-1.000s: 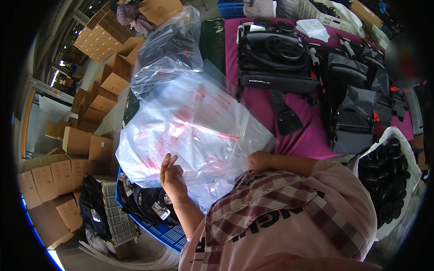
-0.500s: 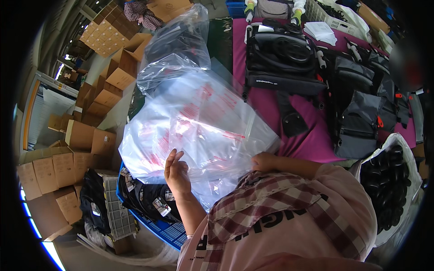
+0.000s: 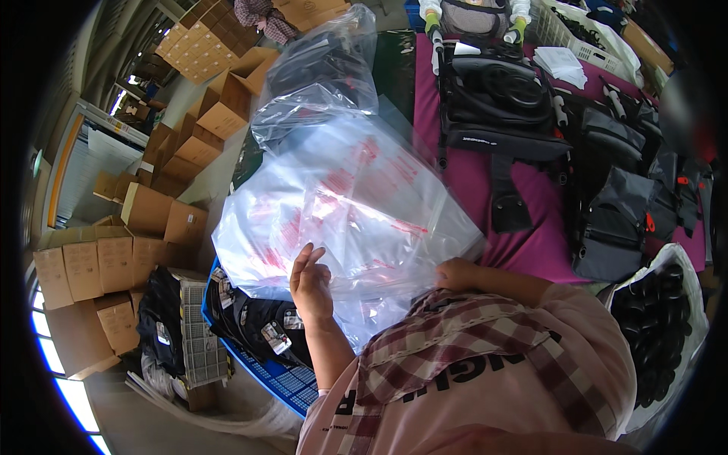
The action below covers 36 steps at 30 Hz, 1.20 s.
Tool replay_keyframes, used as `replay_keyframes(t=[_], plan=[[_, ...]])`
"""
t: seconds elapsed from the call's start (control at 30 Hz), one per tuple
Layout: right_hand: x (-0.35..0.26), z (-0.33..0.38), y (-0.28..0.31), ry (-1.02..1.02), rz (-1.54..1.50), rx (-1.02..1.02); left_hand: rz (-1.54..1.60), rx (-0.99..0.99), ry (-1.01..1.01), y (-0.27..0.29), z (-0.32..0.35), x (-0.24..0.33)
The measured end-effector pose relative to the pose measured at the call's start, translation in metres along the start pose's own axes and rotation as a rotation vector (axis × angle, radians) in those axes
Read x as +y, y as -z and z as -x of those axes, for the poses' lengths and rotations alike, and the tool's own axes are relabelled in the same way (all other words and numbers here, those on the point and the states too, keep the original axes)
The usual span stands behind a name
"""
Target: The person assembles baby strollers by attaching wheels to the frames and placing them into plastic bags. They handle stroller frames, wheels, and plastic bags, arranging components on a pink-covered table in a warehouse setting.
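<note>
A stack of large clear plastic bags (image 3: 303, 205) with red print lies spread in front of me. My left hand (image 3: 312, 292) is over the bags' near left part, its fingers slightly bent and apart, with no grip visible. At the near right edge of the bags, my right hand (image 3: 457, 274) is closed on the plastic film. Beyond the stack, a dark bundle (image 3: 322, 72) sits inside another clear bag. To the right, a folded black stroller (image 3: 497, 98) rests on the purple cloth (image 3: 474, 189).
A blue crate (image 3: 262, 371) with black fabric items and tags stands below left. Open cardboard boxes (image 3: 220, 102) line the left. On the right are grey bags (image 3: 618, 220) and a white sack (image 3: 701, 334) of black wheel-like parts. Another person's gloved hand (image 3: 517, 29) touches the stroller.
The whole scene has shifted slightly to the right in view. Both my hands keep nearly the same places on the plastic bags.
</note>
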State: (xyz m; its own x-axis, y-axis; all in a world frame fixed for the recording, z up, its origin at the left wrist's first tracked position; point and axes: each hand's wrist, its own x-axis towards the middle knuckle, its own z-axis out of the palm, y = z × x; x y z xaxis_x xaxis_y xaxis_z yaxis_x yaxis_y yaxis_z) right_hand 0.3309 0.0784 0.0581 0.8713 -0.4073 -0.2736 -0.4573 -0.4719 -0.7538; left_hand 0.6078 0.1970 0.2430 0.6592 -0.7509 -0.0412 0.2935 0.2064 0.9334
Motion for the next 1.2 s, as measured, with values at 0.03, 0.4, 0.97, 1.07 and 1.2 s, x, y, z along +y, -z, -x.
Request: replay_keyframes(t=[0.03,0.4,0.97,1.07,1.2], plan=[[-0.001,0.001,0.001,0.003,-0.011,0.006,0.002,0.005,0.006,-0.001,0.0,0.0],[-0.008,0.006,0.008,-0.056,-0.017,-0.013,-0.007,0.004,0.032,-0.008,-0.001,0.002],[-0.013,0.007,0.009,-0.046,-0.015,-0.007,-0.009,-0.018,0.016,-0.002,0.001,-0.001],[-0.013,0.007,0.008,-0.039,-0.008,0.001,0.0,-0.024,0.019,0.001,0.001,-0.002],[-0.009,0.007,0.006,-0.037,-0.007,0.003,-0.005,-0.012,0.035,-0.003,0.002,-0.001]])
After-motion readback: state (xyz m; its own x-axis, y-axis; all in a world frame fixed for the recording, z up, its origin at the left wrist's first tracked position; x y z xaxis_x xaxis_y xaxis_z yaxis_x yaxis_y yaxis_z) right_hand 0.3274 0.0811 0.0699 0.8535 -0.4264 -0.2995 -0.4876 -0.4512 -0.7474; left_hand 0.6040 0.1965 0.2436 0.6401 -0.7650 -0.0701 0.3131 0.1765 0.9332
